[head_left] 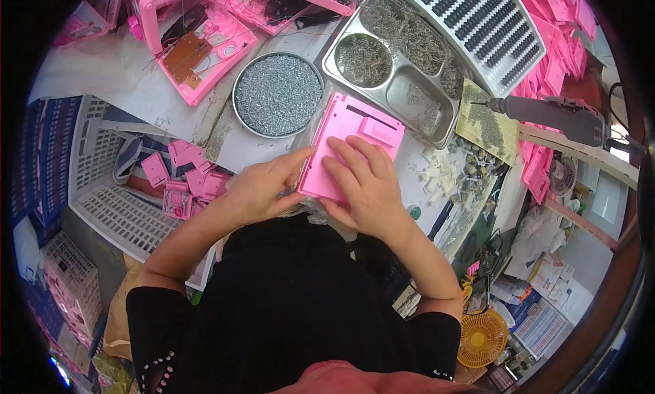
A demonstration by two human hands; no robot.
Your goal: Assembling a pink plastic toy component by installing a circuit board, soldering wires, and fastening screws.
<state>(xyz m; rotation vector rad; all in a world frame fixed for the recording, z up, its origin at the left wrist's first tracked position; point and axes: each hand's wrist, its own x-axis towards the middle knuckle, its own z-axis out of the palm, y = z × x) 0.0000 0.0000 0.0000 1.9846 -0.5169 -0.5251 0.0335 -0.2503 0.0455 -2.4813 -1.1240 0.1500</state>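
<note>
A flat pink plastic panel (351, 131) lies on the bench in front of me, back side up with a raised rectangular cover on it. My left hand (263, 186) grips its near left edge, thumb against the side. My right hand (365, 182) rests flat on top of the panel, fingers spread and pressing down. Just beyond the panel stands a round metal bowl (278, 94) full of small screws.
A compartmented steel tray (399, 87) with screws and springs sits behind the panel. An electric screwdriver (552, 114) hangs at the right. Small white parts (440, 169) lie right of my hand. A white crate (116, 210) with pink pieces stands at the left; more pink housings (205, 49) lie behind.
</note>
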